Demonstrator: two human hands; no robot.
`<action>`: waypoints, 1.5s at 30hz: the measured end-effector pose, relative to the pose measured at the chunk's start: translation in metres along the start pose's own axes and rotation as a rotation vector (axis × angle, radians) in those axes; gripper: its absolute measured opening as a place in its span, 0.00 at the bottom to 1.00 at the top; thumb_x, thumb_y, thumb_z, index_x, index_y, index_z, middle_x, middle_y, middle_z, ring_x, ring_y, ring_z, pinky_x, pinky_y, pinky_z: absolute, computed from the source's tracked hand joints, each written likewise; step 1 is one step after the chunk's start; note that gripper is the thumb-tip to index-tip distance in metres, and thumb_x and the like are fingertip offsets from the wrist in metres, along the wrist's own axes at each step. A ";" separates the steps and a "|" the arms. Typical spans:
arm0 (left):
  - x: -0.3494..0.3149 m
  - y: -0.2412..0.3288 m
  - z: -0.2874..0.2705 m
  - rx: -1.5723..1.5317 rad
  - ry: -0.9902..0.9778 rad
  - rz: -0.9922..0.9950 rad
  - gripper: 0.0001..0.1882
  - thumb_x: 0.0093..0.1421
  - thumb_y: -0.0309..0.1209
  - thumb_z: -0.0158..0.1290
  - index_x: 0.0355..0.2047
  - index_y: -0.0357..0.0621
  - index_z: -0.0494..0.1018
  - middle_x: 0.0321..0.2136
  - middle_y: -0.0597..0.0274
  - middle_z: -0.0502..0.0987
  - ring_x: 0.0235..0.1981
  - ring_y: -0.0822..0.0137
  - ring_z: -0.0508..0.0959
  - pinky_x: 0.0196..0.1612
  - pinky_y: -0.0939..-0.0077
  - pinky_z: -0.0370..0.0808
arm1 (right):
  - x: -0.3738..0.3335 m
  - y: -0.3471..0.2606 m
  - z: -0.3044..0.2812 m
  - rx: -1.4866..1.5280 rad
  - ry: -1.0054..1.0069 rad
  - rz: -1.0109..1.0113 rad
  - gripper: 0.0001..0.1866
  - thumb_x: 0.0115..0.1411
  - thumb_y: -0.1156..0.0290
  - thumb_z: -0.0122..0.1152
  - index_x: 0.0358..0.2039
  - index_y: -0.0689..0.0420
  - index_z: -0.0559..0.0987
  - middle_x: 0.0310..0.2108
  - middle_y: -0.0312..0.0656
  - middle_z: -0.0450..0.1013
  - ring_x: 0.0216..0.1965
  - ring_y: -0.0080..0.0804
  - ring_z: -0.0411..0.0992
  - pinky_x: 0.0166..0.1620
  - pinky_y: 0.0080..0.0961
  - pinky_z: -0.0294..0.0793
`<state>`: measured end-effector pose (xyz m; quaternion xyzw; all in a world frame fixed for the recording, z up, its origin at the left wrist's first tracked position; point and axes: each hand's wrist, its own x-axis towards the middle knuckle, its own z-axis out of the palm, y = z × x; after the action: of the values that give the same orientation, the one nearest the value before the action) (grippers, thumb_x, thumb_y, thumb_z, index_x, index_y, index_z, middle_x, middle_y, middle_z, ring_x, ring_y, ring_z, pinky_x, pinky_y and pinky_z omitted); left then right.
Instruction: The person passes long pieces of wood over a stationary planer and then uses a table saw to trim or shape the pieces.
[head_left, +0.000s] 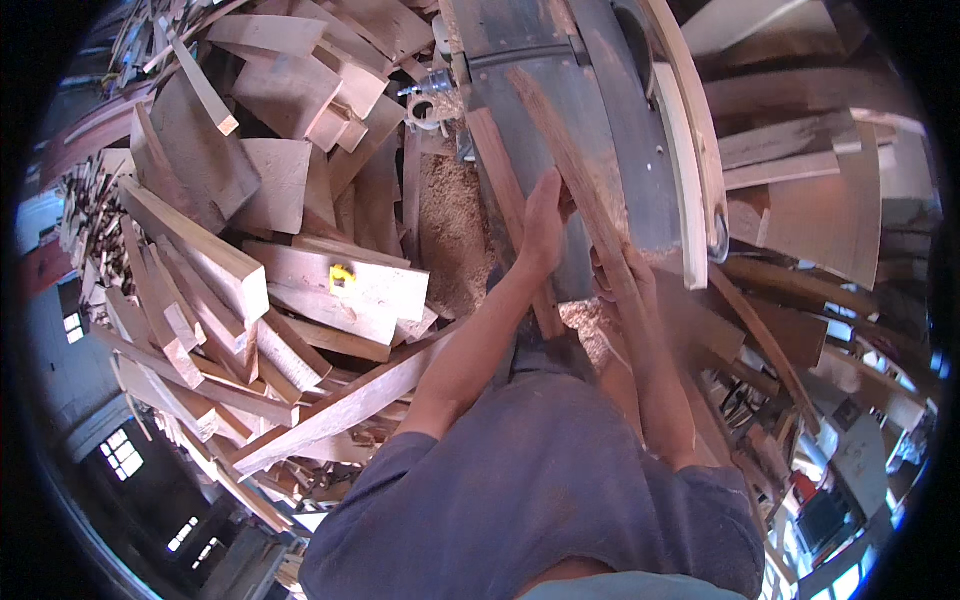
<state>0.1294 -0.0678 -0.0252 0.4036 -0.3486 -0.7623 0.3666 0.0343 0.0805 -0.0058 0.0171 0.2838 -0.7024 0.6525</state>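
A long, narrow wooden strip slants over the machine's dark metal bed, its far end toward the top and its near end by my right forearm. My right hand is wrapped around it from the right, with fingertips showing on its left side. Farther along, my left hand is closed at the strip's left edge; its fingers are partly hidden. Below my left wrist lies a second, shorter reddish wooden strip, along the left side of the bed.
The woodworking machine's metal bed has a pale wooden fence along its right. Sawdust is heaped at its left. A large pile of offcuts fills the left, with a yellow tape measure on one board. More boards are stacked right.
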 end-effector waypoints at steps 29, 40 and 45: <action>0.051 -0.072 0.002 1.802 -0.159 0.683 0.36 0.68 0.48 0.51 0.61 0.26 0.60 0.67 0.35 0.58 0.73 0.35 0.49 0.73 0.41 0.46 | -0.116 0.108 -0.095 -0.402 0.629 0.265 0.22 0.71 0.52 0.55 0.44 0.62 0.79 0.30 0.41 0.76 0.25 0.28 0.76 0.26 0.24 0.77; 0.122 -0.050 0.008 1.779 -0.183 0.740 0.34 0.69 0.50 0.48 0.57 0.25 0.62 0.66 0.36 0.56 0.72 0.36 0.50 0.73 0.41 0.47 | -0.053 0.096 -0.065 -0.715 0.721 0.055 0.22 0.67 0.56 0.56 0.28 0.64 0.81 0.17 0.36 0.71 0.17 0.24 0.66 0.23 0.27 0.64; 0.148 -0.041 0.012 1.816 -0.162 0.725 0.37 0.68 0.50 0.50 0.60 0.25 0.62 0.67 0.38 0.57 0.72 0.39 0.51 0.74 0.45 0.46 | -0.024 0.096 -0.072 -0.726 0.733 0.051 0.23 0.67 0.55 0.55 0.26 0.64 0.81 0.16 0.36 0.71 0.18 0.23 0.68 0.24 0.28 0.65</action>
<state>0.0474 -0.1692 -0.1069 0.3473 -0.9293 -0.0710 0.1036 0.1022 0.1333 -0.0927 0.0416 0.7188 -0.4903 0.4911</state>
